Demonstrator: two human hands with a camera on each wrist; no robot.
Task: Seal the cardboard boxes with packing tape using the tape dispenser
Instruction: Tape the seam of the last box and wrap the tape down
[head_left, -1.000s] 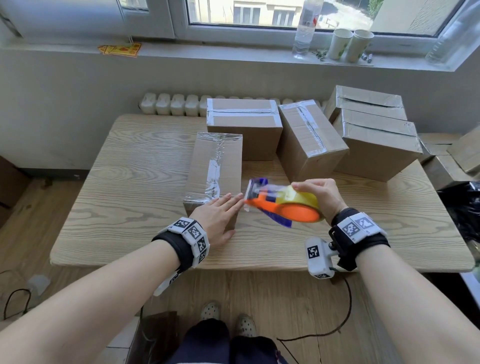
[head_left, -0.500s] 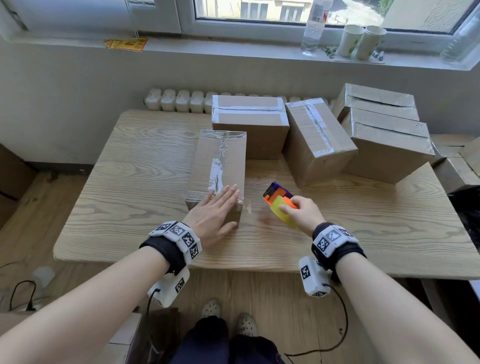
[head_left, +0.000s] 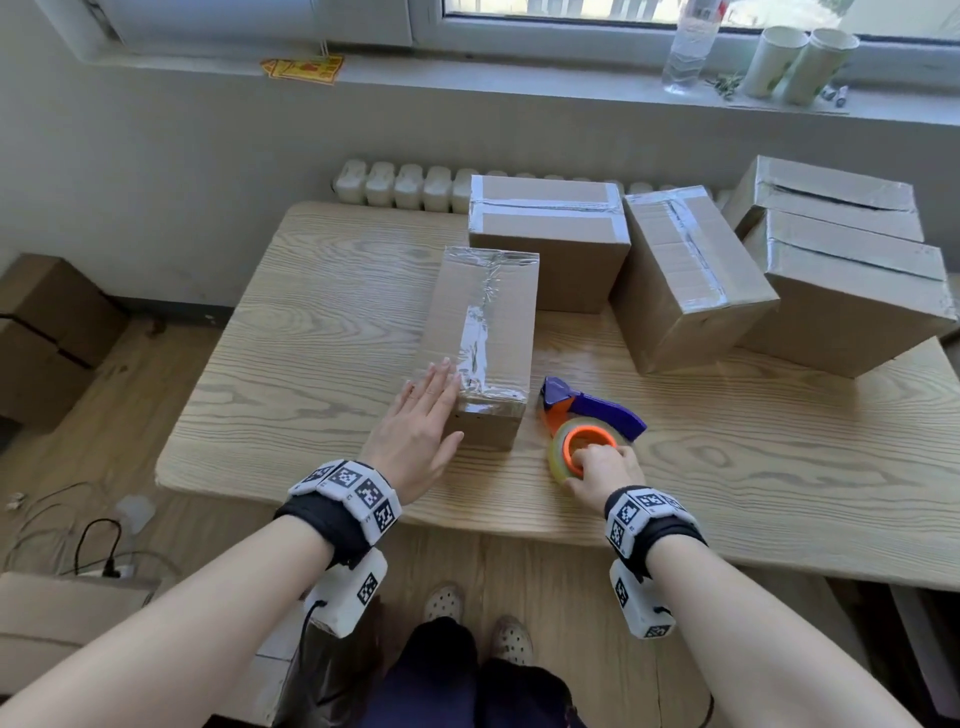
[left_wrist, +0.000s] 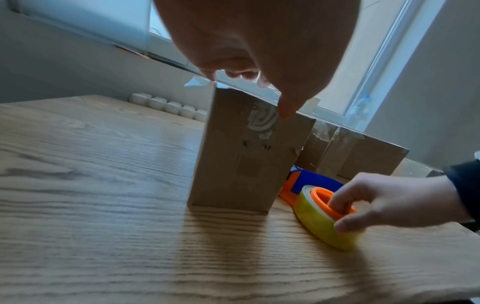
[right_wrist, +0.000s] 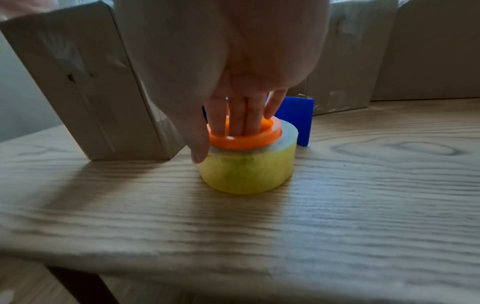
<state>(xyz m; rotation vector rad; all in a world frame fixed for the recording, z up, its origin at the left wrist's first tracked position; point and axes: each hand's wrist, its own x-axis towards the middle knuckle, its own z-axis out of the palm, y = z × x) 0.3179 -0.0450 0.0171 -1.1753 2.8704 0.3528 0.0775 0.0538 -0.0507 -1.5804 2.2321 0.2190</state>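
— Nearest?
— Right hand (head_left: 605, 470) pinches the yellowish tape roll on the tape dispenser (head_left: 587, 423), fingers in its orange core, on the wood-grain worktop (head_left: 311, 332).
— Beyond?
— Left hand (head_left: 415, 431) lies flat against the tall cardboard box (head_left: 485, 338), its tape crinkled.

Tape dispenser (head_left: 589, 423) lowered from mid-air onto table (head_left: 779, 467).

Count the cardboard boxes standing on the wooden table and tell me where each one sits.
5. A narrow brown cardboard box under the left hand; one behind it; a tilted one to its right; two stacked far right. More may be hidden.
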